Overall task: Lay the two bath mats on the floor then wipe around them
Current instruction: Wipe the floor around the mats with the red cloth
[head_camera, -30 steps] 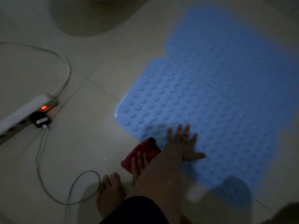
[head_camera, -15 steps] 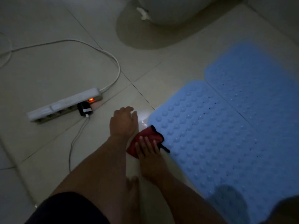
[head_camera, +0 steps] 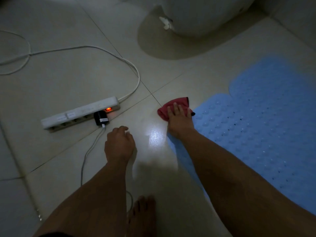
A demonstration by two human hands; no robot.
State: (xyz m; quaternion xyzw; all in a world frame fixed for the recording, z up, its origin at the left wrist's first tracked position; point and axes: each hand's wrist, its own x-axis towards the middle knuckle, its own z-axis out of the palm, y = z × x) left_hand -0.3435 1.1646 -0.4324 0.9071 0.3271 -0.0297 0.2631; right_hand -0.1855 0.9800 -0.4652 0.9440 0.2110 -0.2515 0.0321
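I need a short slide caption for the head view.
Right hand presses a red cloth on the tile floor beside two blue bath mats.

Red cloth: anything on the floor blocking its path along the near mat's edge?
Nothing visible. The right hand presses the red cloth at the corner of the near blue mat, with bare tile ahead. The power strip and its cables lie off to the left, apart from it.

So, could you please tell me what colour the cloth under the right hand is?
Red, verging on pink; the cloth shows best in the head view.
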